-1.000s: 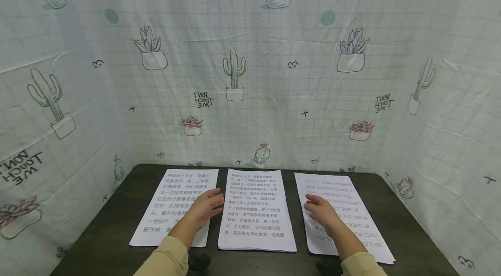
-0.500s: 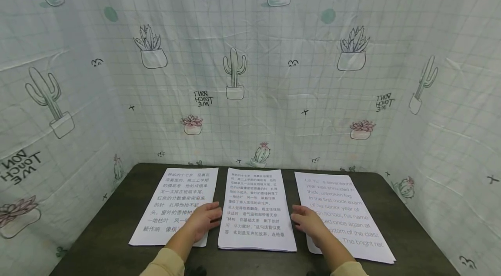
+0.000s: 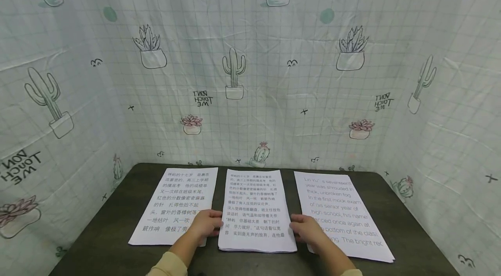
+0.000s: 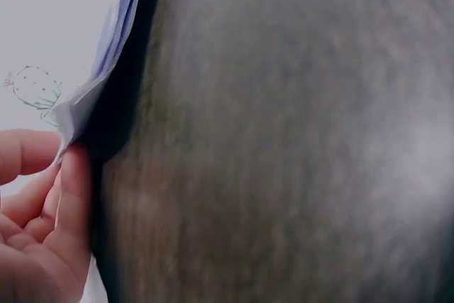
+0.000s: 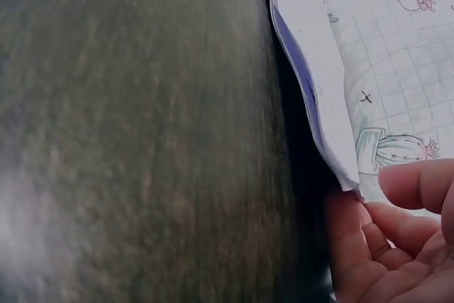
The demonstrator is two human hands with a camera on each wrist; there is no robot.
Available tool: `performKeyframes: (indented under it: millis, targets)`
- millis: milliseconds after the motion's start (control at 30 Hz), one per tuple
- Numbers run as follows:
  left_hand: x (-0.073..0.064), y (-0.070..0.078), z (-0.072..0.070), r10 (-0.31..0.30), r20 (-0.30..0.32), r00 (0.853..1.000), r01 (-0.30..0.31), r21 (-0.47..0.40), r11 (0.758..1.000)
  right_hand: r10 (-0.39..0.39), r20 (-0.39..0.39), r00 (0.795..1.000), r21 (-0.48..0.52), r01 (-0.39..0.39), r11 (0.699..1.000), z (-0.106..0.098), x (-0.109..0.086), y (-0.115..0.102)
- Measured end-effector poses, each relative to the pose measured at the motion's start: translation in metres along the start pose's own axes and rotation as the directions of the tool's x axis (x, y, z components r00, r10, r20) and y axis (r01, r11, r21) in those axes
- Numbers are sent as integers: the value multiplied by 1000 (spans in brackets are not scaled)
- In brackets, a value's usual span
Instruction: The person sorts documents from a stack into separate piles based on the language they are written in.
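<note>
Three stacks of printed paper lie side by side. At the near part of the middle stack (image 3: 254, 206), my left hand (image 3: 203, 226) is on its left edge and my right hand (image 3: 307, 229) on its right edge. In the left wrist view, thumb and fingers of the left hand (image 4: 42, 225) pinch the wavy paper edge (image 4: 117, 33). The right wrist view has the right hand (image 5: 397, 246) with fingers curled at the sheets' edge (image 5: 312, 54); its thumb appears slightly off the paper. The hands partly cover the left stack (image 3: 176, 197) and the right stack (image 3: 340, 211).
All the stacks rest on a dark wooden table (image 3: 250, 263). A white cloth (image 3: 250, 128) printed with cacti and a grid hangs behind the table and along both sides. The left and middle stacks carry Chinese text, the right one English.
Both hands came down from above the side stacks, toward the near edge. The right hand also moved left. They now meet the middle stack's side edges; the stacks stay put.
</note>
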State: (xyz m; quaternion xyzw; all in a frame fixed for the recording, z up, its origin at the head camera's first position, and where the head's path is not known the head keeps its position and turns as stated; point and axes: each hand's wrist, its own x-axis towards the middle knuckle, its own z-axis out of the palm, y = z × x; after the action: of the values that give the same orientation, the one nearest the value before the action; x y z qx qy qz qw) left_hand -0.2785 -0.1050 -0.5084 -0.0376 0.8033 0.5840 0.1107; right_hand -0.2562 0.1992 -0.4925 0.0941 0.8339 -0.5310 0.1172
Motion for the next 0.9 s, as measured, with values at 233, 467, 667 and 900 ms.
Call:
performKeyframes:
  millis: [233, 467, 667, 900]
  targets:
    - [1, -2, 10, 39, -106, 994, -24, 137, 990, -8, -15, 1000, -22, 8, 1000, 4, -1, 2]
    - [0, 2, 11, 41, -147, 988, -20, 141, 990, -17, -47, 999, -22, 16, 1000, 4, 0, 4]
    - [-2, 5, 10, 120, -208, 971, -82, 183, 980, -26, -54, 998, -7, 25, 1000, 5, 0, 5]
    - [2, 2, 12, 105, -166, 980, -102, 29, 994, -18, -44, 999, 5, 18, 1000, 6, 2, 5]
